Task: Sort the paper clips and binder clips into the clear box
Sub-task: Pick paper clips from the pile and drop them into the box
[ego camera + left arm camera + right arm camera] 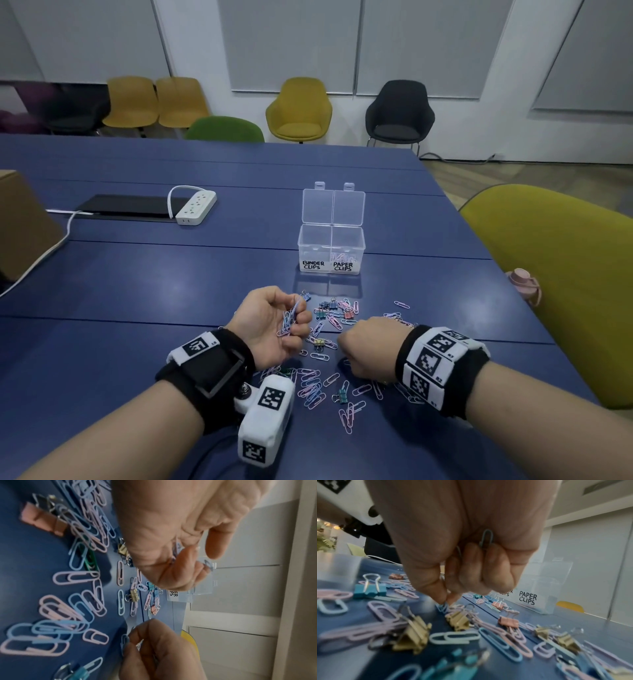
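Note:
Pastel paper clips [313, 387] and small binder clips [320, 342] lie scattered on the blue table [137, 291]. Beyond them stands the clear box [330, 248], lids up, labelled BINDER CLIPS and PAPER CLIPS, with a few clips in the right compartment. My left hand [277, 322] is raised palm-up and grips a bunch of paper clips [289, 318]. My right hand [366, 346] is low over the pile, fingers curled round paper clips [487, 538], its thumb and forefinger pinching another clip [442, 606] on the table.
A white power strip [197, 207] and a black pad [126, 207] lie at the far left. A cardboard box [24, 222] sits at the left edge. A yellow-green chair [561, 274] stands to the right, and a pink bottle [524, 284] by the table edge.

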Available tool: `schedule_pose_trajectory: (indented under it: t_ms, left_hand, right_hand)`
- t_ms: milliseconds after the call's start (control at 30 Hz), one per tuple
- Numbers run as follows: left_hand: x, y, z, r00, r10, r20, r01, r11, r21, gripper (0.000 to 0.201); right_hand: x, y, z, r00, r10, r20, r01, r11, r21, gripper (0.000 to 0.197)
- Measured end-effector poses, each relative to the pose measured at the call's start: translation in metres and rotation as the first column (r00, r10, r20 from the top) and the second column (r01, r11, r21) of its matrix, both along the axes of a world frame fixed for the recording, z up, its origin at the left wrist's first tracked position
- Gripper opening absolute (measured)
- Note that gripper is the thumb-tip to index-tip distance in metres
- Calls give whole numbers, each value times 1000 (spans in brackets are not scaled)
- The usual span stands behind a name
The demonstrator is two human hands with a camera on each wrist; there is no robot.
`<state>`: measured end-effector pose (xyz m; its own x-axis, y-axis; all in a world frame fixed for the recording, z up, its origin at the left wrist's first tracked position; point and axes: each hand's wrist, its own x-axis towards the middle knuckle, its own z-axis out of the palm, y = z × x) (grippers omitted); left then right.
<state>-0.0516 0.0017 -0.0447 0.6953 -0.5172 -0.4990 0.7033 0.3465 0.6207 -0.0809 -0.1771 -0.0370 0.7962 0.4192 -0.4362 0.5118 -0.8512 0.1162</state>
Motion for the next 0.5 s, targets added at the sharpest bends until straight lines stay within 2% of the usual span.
schedule_pose_trajectory:
  t_ms: [67,133,167,200,233,267,300,333,367,400,433,500]
  left_hand:
    - [2,-3,0,1000,7,-6,-7,1000,28,19]
    - [4,-5,2,1000,-2,0,2,997,75,15]
    - [6,-5,3,1000,-8,3,8,996,92,13]
    - [8,-5,5,1000,-13,1,12,995,101,12]
    - [11,-5,7,1000,-17,-2,17,994,109,10]
    - [14,-4,8,1000,-23,-8,24,993,119,8]
    - [18,-4,9,999,-33,-15,35,989,143,6]
    - [22,-4,10,998,-56,-22,59,981,187,7]
    - [27,-5,9,995,-91,-25,95,960,262,9]
    - [32,-7,10,988,-149,-26,149,921,361,13]
    - [37,-9,10,974,-227,-20,209,852,480,19]
    - [45,-18,17,902,-432,10,298,639,709,25]
  right_hand:
    - [3,-3,0,999,-50,-9,50,997,53,20]
    - [8,-12,1,986,-158,-45,164,963,213,12]
    - [10,-18,1,970,-226,-86,242,914,327,10]
    - [14,-24,2,939,-300,-170,345,822,453,17]
    - [16,-30,2,871,-365,-328,491,644,587,23]
    - [18,-36,1,762,-366,-534,646,371,667,26]
    - [20,-41,0,634,-273,-723,762,62,645,25]
    - [21,-47,0,531,-108,-840,819,-187,542,21]
    - [22,-53,0,470,50,-881,839,-335,429,16]
    - [23,-57,-1,440,165,-883,842,-417,342,10]
    - [25,-60,-1,427,245,-871,842,-459,284,9]
    - [30,-64,-4,390,292,-873,848,-483,217,18]
